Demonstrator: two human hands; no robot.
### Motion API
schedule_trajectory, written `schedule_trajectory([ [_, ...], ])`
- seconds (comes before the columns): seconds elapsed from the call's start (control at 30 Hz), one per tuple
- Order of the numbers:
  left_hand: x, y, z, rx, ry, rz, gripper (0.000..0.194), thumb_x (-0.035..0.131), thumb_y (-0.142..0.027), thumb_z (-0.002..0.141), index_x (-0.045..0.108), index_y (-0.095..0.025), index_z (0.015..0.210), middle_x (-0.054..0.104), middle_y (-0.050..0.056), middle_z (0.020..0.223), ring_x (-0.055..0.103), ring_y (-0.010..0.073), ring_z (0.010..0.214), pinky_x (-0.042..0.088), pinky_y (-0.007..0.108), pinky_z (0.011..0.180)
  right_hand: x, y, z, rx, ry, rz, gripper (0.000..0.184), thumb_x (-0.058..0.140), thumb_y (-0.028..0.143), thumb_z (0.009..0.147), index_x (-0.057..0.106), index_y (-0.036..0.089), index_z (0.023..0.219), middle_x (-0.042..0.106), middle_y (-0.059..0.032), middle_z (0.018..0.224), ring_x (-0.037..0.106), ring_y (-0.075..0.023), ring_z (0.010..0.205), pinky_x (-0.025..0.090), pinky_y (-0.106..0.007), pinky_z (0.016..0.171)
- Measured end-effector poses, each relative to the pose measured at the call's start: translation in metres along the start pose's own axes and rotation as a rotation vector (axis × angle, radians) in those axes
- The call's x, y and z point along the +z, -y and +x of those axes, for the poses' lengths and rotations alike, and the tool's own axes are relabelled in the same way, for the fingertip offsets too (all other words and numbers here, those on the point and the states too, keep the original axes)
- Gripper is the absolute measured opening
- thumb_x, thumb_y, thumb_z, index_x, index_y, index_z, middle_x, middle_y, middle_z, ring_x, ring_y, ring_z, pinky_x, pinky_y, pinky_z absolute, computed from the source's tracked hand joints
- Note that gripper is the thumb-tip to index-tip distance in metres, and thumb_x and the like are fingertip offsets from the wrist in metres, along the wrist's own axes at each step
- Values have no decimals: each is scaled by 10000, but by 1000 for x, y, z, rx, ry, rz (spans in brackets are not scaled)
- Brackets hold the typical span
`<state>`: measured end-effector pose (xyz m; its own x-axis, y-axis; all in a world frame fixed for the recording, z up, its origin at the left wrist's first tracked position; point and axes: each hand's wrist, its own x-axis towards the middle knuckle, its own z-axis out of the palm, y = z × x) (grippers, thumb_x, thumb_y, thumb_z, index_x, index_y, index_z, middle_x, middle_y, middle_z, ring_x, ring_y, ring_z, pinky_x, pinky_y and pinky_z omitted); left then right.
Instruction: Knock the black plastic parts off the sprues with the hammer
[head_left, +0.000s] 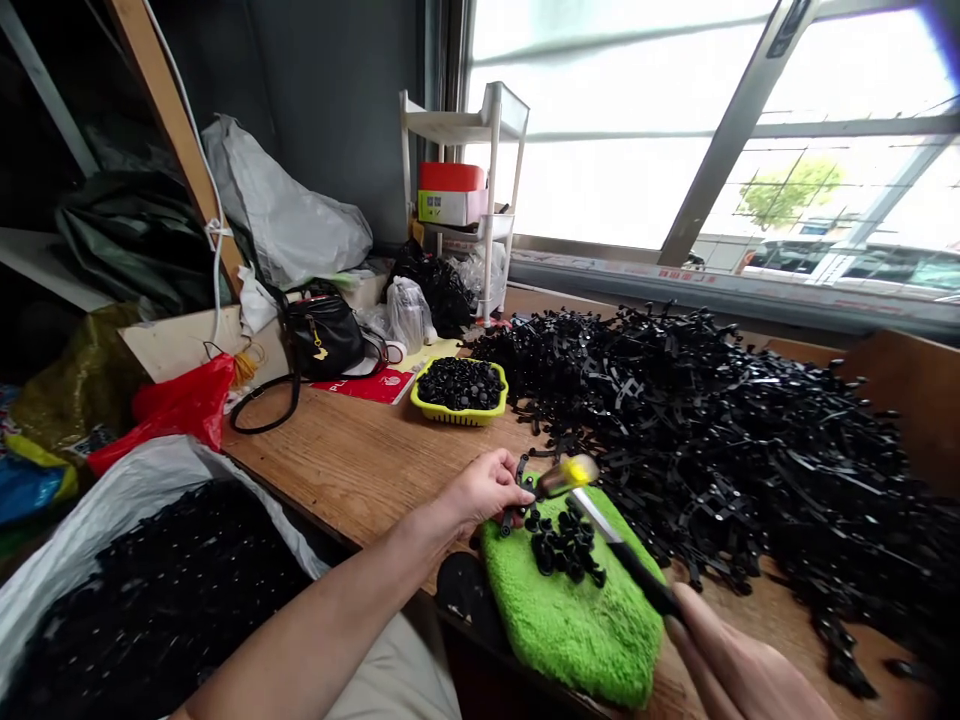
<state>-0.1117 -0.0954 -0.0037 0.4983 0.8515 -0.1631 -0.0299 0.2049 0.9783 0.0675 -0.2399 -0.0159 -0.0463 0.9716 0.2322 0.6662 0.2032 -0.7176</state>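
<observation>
1. Nearest the lens I see the right hand [739, 665] at the bottom edge, fingers wrapped around the dark handle of a knife [622, 545]. The bright blade runs up and left from the grip.
2. The blade tip sits near a yellowish blurred spot just above the green pad [577, 620]; I cannot tell what that spot is.
3. The green pad is a fuzzy, bright lime cloth lying at the near edge of the counter [360, 460], which is bare brown wood.
4. The left hand [487, 488] pinches a black plastic strip [517, 495] between thumb and fingertips, at the pad's upper left corner. The strip is thin, matte black and jointed; its lower end touches the pad.
5. On the pad lies a cluster of small black pieces [566, 545], short, rounded and glossy, just beside the blade.
6. To the right, a large heap of black strips [735, 440] covers much of the counter, tangled and flat.
7. A yellow basket [459, 412] filled with black pieces stands further back, near the heap's left edge.
8. Lower left, a white sack [112, 500] holds more black pieces, beside the counter.
9. A black handbag [324, 338] sits behind, near the basket.
</observation>
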Motion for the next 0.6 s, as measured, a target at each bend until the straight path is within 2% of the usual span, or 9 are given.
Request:
schedule_trajectory([
  [0.07,0,-1,-1,13,5,37,273,619,-182,594,384,-164,731,470,-88,483,452,52,347,316,135,348,-8,0,-1,17,43,45,313,365,500,833,557,253,836,537,-32,641,537,-246,687,393,-279,571],
  [0.17,0,-1,-3,5,2,89,246,622,-195,607,411,-153,726,482,-78,477,448,46,354,257,117,334,-27,-1,-8,46,13,29,255,402,454,845,526,235,806,490,-16,615,509,-244,743,357,-296,656],
  [0.23,0,-1,-4,-1,17,81,238,626,-225,624,440,-146,751,518,-59,507,474,52,385,263,119,350,-38,-4,-13,60,-15,60,234,395,429,863,492,222,811,472,-7,655,483,-219,742,325,-291,676],
  [0.33,-3,-4,-5,7,35,45,252,644,-250,630,497,-125,791,606,12,645,547,77,512,344,134,422,-43,-13,-20,93,-74,214,280,345,438,884,454,203,779,398,14,619,394,-139,546,288,-240,500],
  [0.43,-8,-11,-6,14,-21,-52,276,668,-266,616,521,-125,802,633,41,745,584,103,622,402,150,496,-38,-30,-28,161,-113,431,357,331,488,873,458,183,741,301,35,537,255,-91,401,179,-220,362],
  [0.53,-14,-16,-6,-12,-91,-133,269,655,-275,641,518,-149,835,624,13,732,563,75,557,389,132,444,-31,-46,-35,237,-172,617,395,413,531,824,495,166,952,369,17,585,330,-101,444,213,-196,366],
  [0.6,-15,-15,-6,-43,-80,-190,257,642,-247,663,515,-154,866,619,16,738,560,66,555,408,125,447,-26,-52,-36,277,-228,715,462,468,538,792,458,173,1075,441,-12,662,390,-121,516,262,-194,401],
])
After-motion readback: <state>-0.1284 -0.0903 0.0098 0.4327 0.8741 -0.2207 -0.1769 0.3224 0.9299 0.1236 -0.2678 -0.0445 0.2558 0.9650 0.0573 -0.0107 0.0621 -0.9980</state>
